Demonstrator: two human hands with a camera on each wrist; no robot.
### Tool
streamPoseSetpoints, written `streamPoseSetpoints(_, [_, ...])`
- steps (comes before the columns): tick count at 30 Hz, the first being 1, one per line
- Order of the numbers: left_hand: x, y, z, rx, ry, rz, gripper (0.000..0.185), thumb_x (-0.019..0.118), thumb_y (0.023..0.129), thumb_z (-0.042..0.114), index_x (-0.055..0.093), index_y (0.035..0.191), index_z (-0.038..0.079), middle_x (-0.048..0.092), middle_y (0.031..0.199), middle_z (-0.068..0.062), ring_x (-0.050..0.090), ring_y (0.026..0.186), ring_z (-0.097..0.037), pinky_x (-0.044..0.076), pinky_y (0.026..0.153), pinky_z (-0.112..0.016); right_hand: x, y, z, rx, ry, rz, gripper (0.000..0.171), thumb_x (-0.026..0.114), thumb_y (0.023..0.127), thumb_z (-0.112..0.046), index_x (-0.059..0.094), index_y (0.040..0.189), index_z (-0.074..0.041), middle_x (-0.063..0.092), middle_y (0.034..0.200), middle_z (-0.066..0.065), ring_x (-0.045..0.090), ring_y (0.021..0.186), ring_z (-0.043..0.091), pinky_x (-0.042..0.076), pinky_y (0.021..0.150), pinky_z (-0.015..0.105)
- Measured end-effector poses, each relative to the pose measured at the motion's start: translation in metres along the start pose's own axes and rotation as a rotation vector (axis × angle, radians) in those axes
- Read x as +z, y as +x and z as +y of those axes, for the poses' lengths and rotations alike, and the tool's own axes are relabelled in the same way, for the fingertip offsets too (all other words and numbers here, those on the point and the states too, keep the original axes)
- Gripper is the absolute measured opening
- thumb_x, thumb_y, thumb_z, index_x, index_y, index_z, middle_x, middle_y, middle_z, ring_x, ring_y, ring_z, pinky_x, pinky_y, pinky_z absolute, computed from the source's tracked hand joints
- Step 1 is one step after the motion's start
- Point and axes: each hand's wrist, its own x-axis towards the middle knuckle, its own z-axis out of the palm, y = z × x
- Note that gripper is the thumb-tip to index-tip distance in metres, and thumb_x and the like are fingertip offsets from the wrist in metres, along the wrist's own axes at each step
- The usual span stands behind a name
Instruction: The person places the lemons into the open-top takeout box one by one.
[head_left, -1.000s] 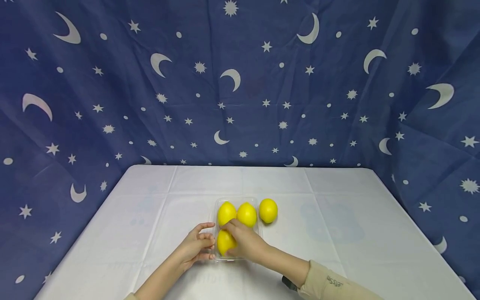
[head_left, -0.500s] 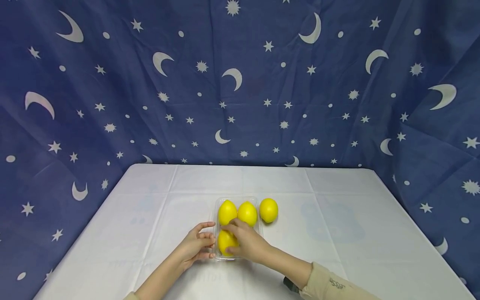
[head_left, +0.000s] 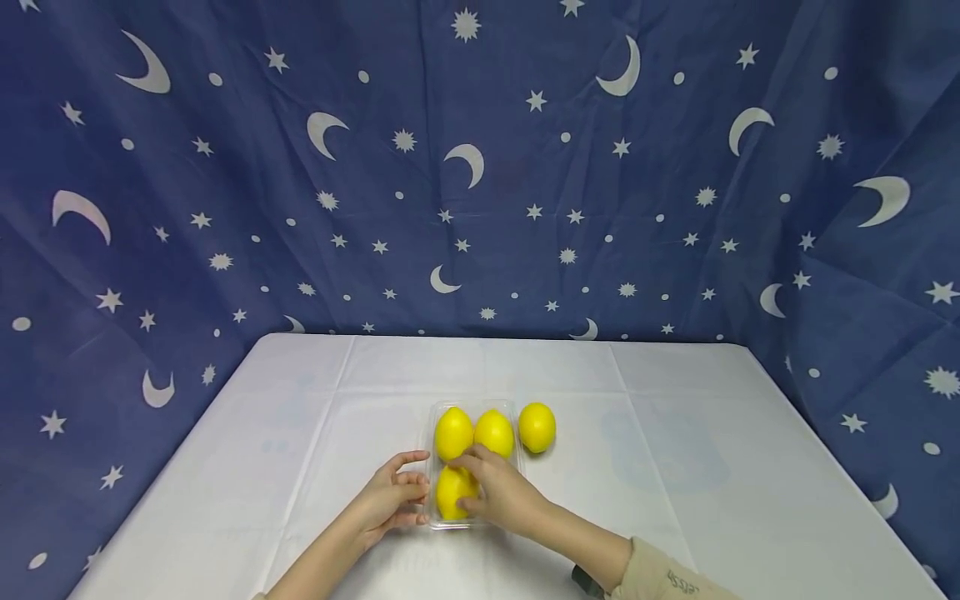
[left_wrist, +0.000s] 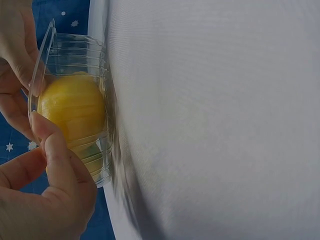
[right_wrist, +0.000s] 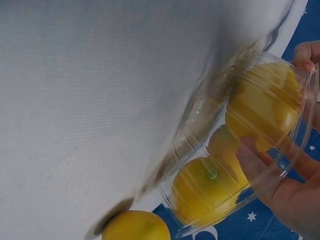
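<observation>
A blue star-and-moon-patterned curtain hangs behind and beside a white-covered table.

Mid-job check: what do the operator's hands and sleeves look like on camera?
The left hand and right hand are ungloved. The right sleeve is beige, with dark lettering I can't read. A dark item shows beside its edge. Only a sliver of left sleeve shows, also beige.

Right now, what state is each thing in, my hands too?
Clear container: open
Near lemon: in the container, gripped
Far left lemon: inside, unheld
Far right lemon: inside, unheld
Loose lemon: outside, unheld
Left hand: at the container's left rim
Right hand: gripping the near lemon
Tablecloth: creased
Curtain: hanging
</observation>
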Motion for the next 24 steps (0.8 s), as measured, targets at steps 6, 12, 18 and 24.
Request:
streamPoseSetpoints(6, [0.000,0.001,-0.001,0.003,0.009,0.003,0.057,0.056,0.090,0.002,0.028,0.139,0.003,0.052,0.086,0.003,0.053,0.076,-0.010,0.057,0.063,-0.023,-0.008,0.001,0.002,-0.007,0.016,0.019,0.043,0.073,0.081,-0.016,0.059,0.120,-0.005,0.059,0.118,0.007,0.059,0.104,0.020,0.053,0.090,0.030])
streamPoseSetpoints(12, [0.001,0.001,-0.001,-0.006,0.001,0.006,0.057,0.056,0.089,0.001,0.028,0.139,0.003,0.052,0.085,0.002,0.053,0.075,-0.010,0.057,0.062,-0.023,-0.023,0.004,0.007,0.006,0.123,0.066,0.037,0.071,0.082,-0.011,0.061,0.116,-0.002,0.064,0.113,0.011,0.062,0.100,0.026,0.056,0.085,0.032])
streamPoseSetpoints(18, [0.002,0.003,-0.001,-0.002,0.007,0.000,0.057,0.055,0.090,0.001,0.028,0.140,0.003,0.053,0.087,0.001,0.053,0.075,-0.011,0.057,0.062,-0.023,-0.036,0.002,0.015,0.052,0.188,0.129,0.033,0.071,0.082,-0.007,0.062,0.113,-0.002,0.064,0.114,0.012,0.061,0.099,0.030,0.057,0.081,0.040])
streamPoseSetpoints(24, [0.001,0.003,-0.001,-0.005,0.013,0.018,0.056,0.056,0.090,0.001,0.029,0.139,0.003,0.052,0.086,0.002,0.053,0.075,-0.011,0.057,0.062,-0.023,-0.043,0.006,0.026,0.086,0.230,0.205,0.028,0.070,0.081,-0.004,0.064,0.108,0.000,0.066,0.108,0.013,0.062,0.094,0.027,0.058,0.078,0.038])
